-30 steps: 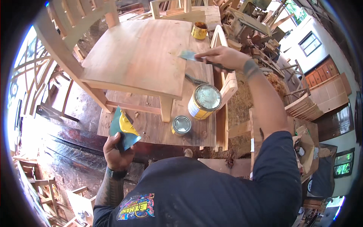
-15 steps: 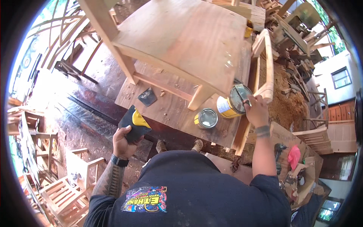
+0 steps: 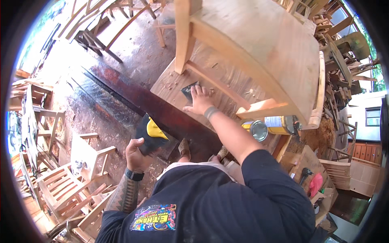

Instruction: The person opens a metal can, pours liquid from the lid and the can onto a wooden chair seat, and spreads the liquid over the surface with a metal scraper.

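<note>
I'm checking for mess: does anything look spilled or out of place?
Loose wood shavings lie scattered on the wooden board beside the chair, looking untidy. The yellow paste sits on the dark sheet in the left hand, no drips visible.

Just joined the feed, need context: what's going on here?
The person's left hand holds a dark sheet with yellow paste on it. The right hand is at a smaller dark square on the board; whether it grips the square isn't clear. A wooden chair stands over the board, with two cans near its leg.
</note>
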`<move>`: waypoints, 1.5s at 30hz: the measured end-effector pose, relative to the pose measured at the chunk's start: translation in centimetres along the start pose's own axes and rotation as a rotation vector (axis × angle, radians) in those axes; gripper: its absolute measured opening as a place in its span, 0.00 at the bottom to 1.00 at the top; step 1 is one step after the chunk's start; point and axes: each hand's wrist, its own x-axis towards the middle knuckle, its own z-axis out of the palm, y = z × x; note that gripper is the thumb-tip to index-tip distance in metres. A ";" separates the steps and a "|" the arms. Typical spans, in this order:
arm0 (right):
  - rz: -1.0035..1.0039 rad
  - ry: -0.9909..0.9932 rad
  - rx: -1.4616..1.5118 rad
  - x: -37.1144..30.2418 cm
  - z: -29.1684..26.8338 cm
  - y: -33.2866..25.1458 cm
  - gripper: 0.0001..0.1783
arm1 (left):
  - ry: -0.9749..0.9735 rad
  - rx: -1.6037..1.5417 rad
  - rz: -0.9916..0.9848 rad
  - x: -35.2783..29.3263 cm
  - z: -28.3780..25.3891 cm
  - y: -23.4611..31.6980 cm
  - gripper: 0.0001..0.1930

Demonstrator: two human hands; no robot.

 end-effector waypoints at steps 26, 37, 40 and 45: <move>-0.084 0.279 0.690 -12.6 -7.4 2.9 0.16 | -0.139 0.026 0.078 6.3 2.5 8.7 0.25; -0.118 -0.294 0.977 -17.1 -13.6 2.2 0.31 | -0.145 0.059 0.129 7.3 2.5 7.7 0.34; -0.210 -0.220 0.957 -18.2 -15.2 2.4 0.35 | -0.098 0.011 0.008 7.5 4.1 7.1 0.33; -0.403 0.211 0.954 -18.8 -15.7 0.7 0.23 | -0.207 0.194 0.034 7.9 8.9 6.6 0.31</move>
